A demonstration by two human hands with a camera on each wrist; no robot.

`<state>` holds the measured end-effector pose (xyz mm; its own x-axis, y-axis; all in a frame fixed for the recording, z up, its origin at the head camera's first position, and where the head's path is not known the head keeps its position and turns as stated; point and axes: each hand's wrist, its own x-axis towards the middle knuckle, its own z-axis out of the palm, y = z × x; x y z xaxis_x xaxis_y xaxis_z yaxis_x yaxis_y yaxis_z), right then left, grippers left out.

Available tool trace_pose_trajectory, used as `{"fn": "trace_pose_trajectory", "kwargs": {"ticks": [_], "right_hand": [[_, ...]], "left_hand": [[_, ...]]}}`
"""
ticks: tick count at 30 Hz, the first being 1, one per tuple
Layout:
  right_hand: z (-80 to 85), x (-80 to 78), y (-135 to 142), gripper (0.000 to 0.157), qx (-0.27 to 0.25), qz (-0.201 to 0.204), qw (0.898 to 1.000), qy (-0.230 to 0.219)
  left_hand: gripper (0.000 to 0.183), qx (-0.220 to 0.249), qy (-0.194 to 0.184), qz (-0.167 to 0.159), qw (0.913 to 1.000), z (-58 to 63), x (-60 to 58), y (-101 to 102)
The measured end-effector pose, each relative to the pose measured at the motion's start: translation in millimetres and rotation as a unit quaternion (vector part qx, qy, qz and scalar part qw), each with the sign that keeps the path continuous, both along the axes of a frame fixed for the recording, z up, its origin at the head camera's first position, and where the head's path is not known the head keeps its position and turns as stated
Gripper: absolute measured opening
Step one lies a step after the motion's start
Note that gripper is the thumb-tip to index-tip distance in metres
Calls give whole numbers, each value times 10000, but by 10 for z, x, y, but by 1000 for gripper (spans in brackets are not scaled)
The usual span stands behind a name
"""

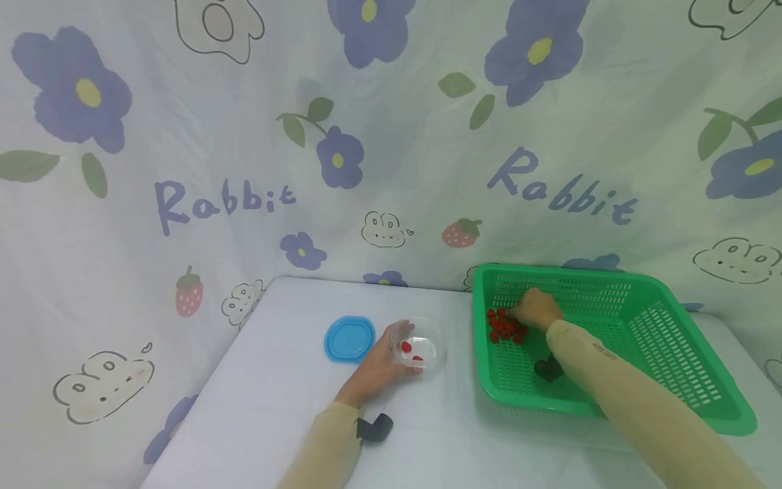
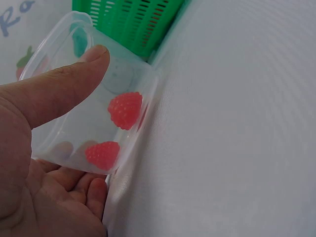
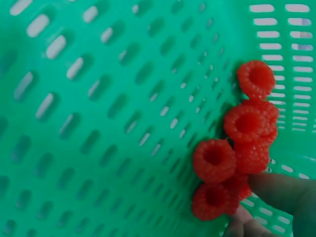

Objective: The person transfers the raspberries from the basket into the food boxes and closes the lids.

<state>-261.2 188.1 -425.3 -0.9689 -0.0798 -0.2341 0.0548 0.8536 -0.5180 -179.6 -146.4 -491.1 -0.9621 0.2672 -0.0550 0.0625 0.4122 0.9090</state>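
Head view looks down; close wrist views share the basket.

The slotted green rectangular plastic basket looks smooth with a soft sheen; the clear, rounded plastic tub is thin, smooth and glossy. The hollow red rubbery-looking raspberries are bumpy. The flat blue lid looks plastic, the white table cloth matt, the flower-printed white cloth backdrop lightly creased.
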Motion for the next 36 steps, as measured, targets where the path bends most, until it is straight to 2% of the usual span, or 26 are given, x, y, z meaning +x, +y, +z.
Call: {"fn": "trace_pose_trajectory", "kwargs": {"ticks": [9,18,24,29,32,36], "right_hand": [[-15,3,-2,46,-15,-16,10000,-13],[38,19,24,49,-503,97,9987,-14],[185,84,-12,50,-538,296,9980,124],[342,153,-10,29,-548,413,9973,247],[428,189,-7,40,-497,361,9976,309],[518,219,6,45,-500,327,9978,279]], "left_hand": [[88,-5,-12,9,10000,7,13,4],[89,-53,-85,55,9999,21,27,14],[89,10,-57,29,10000,16,12,2],[89,5,-79,27,10000,8,5,6],[89,-13,-73,27,10000,3,1,4],[89,-16,-115,42,9999,6,4,3]]}}
